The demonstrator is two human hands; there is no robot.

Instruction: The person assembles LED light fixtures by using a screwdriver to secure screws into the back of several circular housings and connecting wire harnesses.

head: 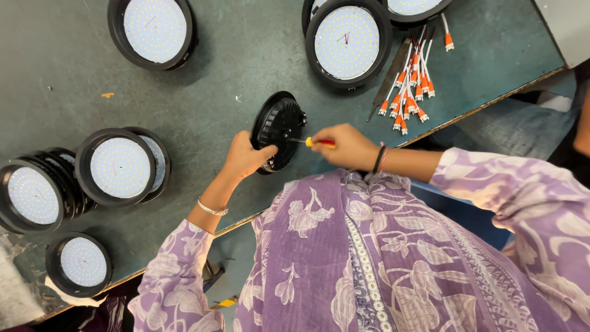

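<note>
Head view, and your left hand (246, 157) is wrapped over the rim of a black round lamp housing (276, 129) that stands tilted on its edge near the front edge of the dark green surface (209, 92), the left grip clamped on that housing with its ribbed back turned toward your other hand. Your right hand (347, 146) is closed in a fist around a screwdriver with a yellow and red handle (319, 142), and its thin shaft meets the back of the housing. Just beyond that hand, toward the right edge of the surface, lies a bundle of white wires with orange ends (410, 92), with a dark slim tool beside it. Finished round lamps with white dotted faces sit all about: one at the far left corner (153, 27), two overlapping at the far edge (347, 42), and a crowded stack along the left edge (120, 166), with one more at the front left corner (78, 263).
</note>
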